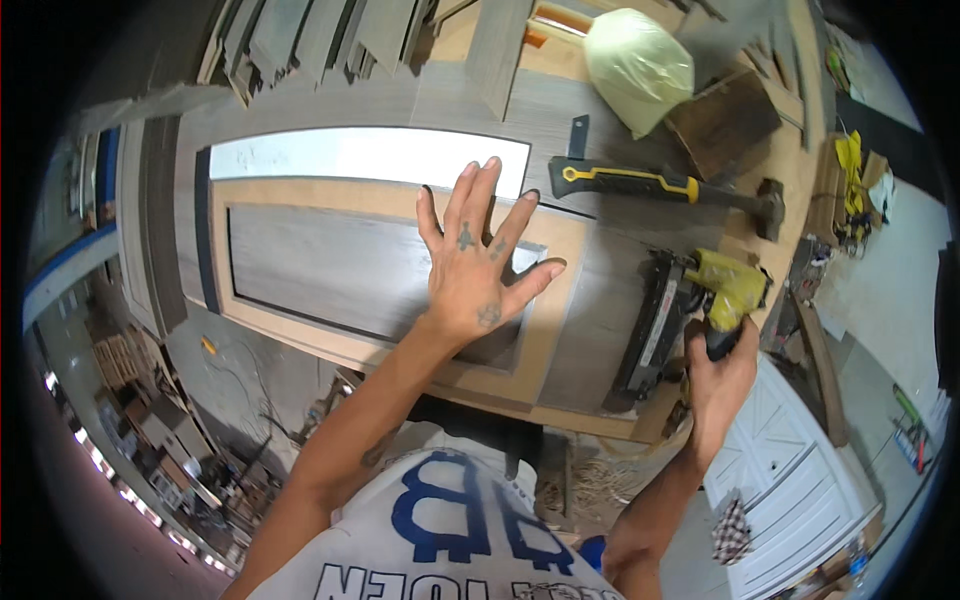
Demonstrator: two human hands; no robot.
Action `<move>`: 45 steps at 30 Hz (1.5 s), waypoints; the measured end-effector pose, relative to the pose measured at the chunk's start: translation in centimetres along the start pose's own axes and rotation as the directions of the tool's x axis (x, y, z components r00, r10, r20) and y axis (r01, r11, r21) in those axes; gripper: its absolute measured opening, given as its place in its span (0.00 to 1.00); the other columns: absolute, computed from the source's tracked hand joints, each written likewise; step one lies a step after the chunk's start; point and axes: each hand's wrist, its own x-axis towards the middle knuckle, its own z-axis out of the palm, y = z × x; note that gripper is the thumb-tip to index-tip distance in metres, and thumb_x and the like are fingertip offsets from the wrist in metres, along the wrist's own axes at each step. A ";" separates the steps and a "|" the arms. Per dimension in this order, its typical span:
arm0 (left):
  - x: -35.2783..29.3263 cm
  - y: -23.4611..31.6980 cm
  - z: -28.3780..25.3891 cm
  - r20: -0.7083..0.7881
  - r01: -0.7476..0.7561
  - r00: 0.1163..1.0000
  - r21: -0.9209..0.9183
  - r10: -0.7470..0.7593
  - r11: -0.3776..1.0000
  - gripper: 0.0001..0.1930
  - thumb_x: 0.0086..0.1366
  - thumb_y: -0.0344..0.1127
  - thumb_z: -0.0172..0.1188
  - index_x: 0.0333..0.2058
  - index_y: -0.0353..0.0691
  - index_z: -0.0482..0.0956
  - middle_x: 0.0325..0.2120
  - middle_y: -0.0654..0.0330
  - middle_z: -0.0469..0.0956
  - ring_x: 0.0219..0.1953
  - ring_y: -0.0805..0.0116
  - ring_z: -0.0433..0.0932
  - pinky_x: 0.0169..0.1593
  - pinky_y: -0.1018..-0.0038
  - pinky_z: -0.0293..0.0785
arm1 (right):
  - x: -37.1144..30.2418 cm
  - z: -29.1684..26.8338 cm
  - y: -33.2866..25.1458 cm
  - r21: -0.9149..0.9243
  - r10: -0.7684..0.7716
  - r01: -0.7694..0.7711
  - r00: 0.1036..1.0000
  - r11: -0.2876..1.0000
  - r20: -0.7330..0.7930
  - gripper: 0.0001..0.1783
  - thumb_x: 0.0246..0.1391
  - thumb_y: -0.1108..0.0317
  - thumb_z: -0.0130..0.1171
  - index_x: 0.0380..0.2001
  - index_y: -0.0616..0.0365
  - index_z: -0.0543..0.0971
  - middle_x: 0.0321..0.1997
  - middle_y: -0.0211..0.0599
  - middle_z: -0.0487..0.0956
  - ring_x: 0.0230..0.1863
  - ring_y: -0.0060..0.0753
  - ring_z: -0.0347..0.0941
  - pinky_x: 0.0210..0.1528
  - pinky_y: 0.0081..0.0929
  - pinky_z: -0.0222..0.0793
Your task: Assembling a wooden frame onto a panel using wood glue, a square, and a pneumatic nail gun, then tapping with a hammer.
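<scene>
In the head view, large dark-blue symbols and a row of outlined lettering cross the front of the wearer's white shirt [400, 520]. A narrow strip of small pale print runs along the long black magazine of a yellow-green and black nail gun [733, 283]; it is too small to make out clearly.

The right hand [722, 378] is closed around the nail gun's dark grip, at the right side of the workbench. The magazine extends to the left of that hand, over a grey wood-grain board [600, 300].

The left hand [470, 275] is palm down with its fingers spread apart, holding nothing. It lies over the right part of a rectangular light-wood frame [553, 340] surrounding a grey wood-grain panel [320, 255]. Its middle fingertips reach over a long white strip [330, 157] along the frame's far edge; firm contact cannot be told.

Beyond the nail gun lies a hammer with a black-and-yellow handle [650, 184], its head to the right. Farther back, a pale-yellow plastic bag [640, 65] sits beside a dark-brown wooden block [728, 122].
</scene>
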 end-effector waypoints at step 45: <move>0.2 -0.4 0.0 0.037 -0.008 0.999 0.025 0.007 1.000 0.37 0.54 0.59 0.67 0.57 0.43 0.75 0.65 0.41 0.59 0.68 0.41 0.54 0.67 0.40 0.33 | -0.9 2.2 -9.2 0.183 0.262 -0.276 0.960 0.944 0.096 0.32 0.54 0.56 0.68 0.54 0.68 0.69 0.49 0.52 0.77 0.49 0.43 0.73 0.55 0.34 0.66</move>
